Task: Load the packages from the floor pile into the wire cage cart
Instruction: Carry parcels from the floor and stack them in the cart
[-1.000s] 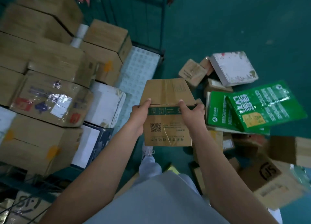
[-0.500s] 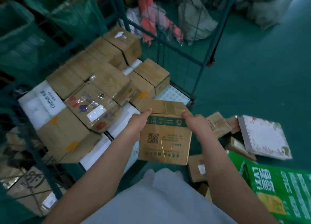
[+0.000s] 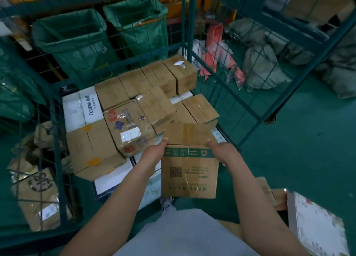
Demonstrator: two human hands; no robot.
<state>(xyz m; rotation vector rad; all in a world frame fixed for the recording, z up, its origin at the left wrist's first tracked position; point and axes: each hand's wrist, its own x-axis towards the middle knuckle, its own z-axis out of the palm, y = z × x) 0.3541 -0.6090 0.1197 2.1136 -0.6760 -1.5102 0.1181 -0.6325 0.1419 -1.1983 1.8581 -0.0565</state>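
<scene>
I hold a brown cardboard box (image 3: pixel 189 171) with a green band and a QR code in front of me. My left hand (image 3: pixel 155 152) grips its upper left edge and my right hand (image 3: pixel 221 150) grips its upper right edge, thumbs on top. The box hangs over the open front of the green wire cage cart (image 3: pixel 189 34). Inside the cart lie several stacked packages: brown taped boxes (image 3: pixel 159 105), a box with red and blue stickers (image 3: pixel 129 126) and a white "Cestbon" box (image 3: pixel 84 106).
On the floor at lower right lie a white printed box (image 3: pixel 316 227) and a brown box (image 3: pixel 273 196). Green bag-lined bins (image 3: pixel 77 38) stand behind the cart. Grey sacks (image 3: pixel 264 67) lie beyond its right wire side. Another cage with boxes (image 3: pixel 38 196) is at left.
My view has tilted up from the floor pile toward the cart. The box in both hands has moved forward and nearer the cart's front; the green printed packages have left the view.
</scene>
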